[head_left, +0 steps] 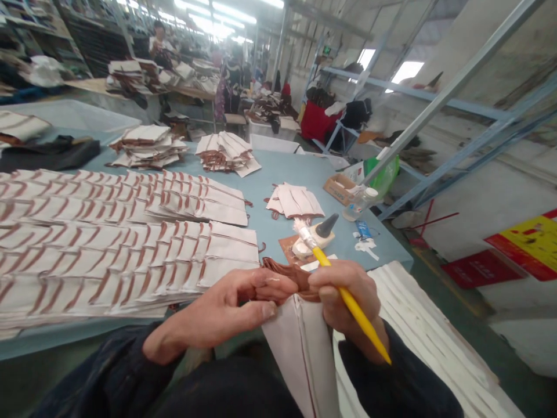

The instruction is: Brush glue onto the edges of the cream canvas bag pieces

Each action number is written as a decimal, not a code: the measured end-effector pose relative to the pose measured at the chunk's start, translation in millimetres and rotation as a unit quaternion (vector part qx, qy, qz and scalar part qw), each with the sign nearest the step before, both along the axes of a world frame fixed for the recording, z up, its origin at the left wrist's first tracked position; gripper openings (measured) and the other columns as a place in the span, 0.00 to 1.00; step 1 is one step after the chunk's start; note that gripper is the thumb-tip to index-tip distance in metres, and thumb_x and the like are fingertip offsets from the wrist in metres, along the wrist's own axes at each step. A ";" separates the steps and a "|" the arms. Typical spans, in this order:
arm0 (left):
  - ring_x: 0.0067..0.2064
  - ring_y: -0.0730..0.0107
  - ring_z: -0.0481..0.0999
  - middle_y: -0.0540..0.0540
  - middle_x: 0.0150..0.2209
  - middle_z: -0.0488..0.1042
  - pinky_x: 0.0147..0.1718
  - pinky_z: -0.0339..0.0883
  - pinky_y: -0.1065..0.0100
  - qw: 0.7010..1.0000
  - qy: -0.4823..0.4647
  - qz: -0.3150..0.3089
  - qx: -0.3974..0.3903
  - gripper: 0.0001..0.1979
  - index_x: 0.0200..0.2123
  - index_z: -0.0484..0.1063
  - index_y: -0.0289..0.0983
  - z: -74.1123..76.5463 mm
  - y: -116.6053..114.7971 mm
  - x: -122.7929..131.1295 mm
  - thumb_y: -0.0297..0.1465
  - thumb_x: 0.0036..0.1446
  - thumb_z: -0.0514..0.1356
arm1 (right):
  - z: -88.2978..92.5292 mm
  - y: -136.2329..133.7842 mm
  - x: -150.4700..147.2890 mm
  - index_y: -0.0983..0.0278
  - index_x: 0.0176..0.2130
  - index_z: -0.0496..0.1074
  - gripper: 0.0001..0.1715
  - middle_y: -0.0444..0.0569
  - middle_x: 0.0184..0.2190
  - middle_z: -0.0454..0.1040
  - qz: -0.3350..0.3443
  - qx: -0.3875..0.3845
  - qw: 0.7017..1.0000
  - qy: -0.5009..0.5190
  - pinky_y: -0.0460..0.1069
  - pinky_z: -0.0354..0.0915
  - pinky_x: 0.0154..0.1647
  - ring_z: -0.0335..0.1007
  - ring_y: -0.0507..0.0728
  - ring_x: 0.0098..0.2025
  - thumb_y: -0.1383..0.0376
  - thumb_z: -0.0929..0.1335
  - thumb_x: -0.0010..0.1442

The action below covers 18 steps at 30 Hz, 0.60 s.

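My right hand (352, 296) is closed around a brush (359, 319) with a yellow handle. Its pale, glue-caked bristles point up and away from me. The same hand's fingertips touch the right corner of a white-backed brown leather piece (300, 348), which has a seam down its middle and hangs toward my lap. At the piece's left upper edge, my left hand (235, 307) grips with fingers along the brown side and thumb on the white side. Beyond the brush head lies a cream-coloured container with a dark cone-shaped part (326, 226), on a brown scrap.
Overlapping rows of similar pieces (108, 249) cover the table's left side. Smaller stacks (226, 151) (296, 200) lie farther back. A clear jar (359, 203) and cardboard box (342, 188) stand at right, near a blue metal rack (461, 116). Long white strips (426, 325) lie beside my right arm.
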<state>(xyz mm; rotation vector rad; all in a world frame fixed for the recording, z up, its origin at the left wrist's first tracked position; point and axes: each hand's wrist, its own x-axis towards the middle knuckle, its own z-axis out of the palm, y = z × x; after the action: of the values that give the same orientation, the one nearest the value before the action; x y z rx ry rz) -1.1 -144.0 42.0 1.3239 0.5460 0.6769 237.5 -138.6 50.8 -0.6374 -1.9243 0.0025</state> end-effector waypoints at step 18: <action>0.28 0.74 0.60 0.54 0.26 0.67 0.26 0.53 0.71 0.991 0.128 -0.001 -0.026 0.18 0.41 0.80 0.34 -10.9 -6.1 -3.5 0.44 0.66 0.67 | -44.8 19.6 -22.5 0.57 0.41 0.76 0.12 0.41 0.30 0.83 0.016 -0.086 0.996 0.025 0.46 0.77 0.36 0.79 0.52 0.27 0.59 0.66 0.78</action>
<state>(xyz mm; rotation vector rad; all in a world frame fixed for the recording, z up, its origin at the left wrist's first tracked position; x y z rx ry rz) -4.5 -150.1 31.1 1.3706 0.7634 0.4898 214.9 -119.1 5.9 -0.7142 -1.8989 0.2057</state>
